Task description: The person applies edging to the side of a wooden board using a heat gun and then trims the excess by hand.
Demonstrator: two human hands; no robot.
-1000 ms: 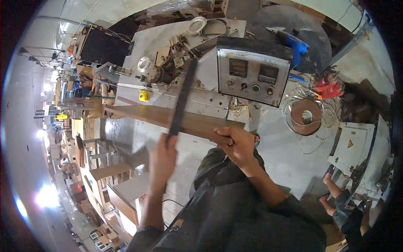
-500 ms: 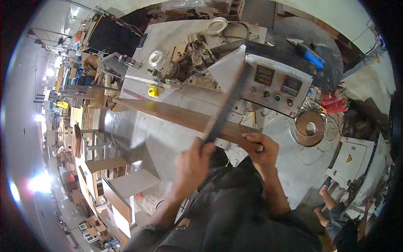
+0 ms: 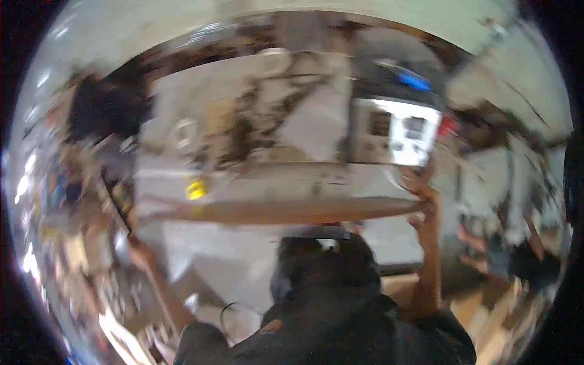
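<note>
The whole view is smeared by motion. Out at the left, my left hand is closed round the end of a long, dark, flat bar that looks like a file, which points up and away, apart from the board. On the other side, my right hand grips the right end of a long brown wooden board. The board runs across in front of me, along the near edge of the machine table, and narrows toward its left end. Whether it touches the table I cannot tell.
A control box with displays and knobs stands beyond my right hand. Machine parts and a yellow object sit on the table. A blue tool lies behind the box. Another person is at the right.
My left hand has swung far left with the file, away from the board. My right hand has moved right and farther off with the board, which now lies level across the view.
</note>
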